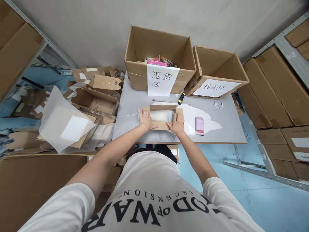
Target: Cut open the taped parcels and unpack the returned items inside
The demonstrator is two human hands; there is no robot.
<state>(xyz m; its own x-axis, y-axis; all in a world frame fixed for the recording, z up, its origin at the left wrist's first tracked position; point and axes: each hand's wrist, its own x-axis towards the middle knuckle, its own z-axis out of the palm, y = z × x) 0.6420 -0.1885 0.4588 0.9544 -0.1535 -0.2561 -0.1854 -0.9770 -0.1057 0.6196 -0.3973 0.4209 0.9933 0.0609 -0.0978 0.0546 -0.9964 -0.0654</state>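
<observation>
A small open cardboard box (162, 108) lies on the grey table (224, 129) in front of me. Inside it sits a bundle wrapped in clear bubble wrap (161, 115). My left hand (145, 119) grips the box at its left end, fingers over the edge. At the right end, my right hand (177, 124) holds the box and touches the wrapped bundle. White paper (205, 120) lies under and to the right of the box, with a pink-patterned card (199, 125) on it.
Two large open cartons with paper signs stand at the back: one (159, 54) with colourful items, one (216, 69) to its right. A yellow-handled tool (181, 98) lies between them. Flattened cardboard and white sheets (65, 124) pile up at left. Shelves with cartons (277, 87) stand right.
</observation>
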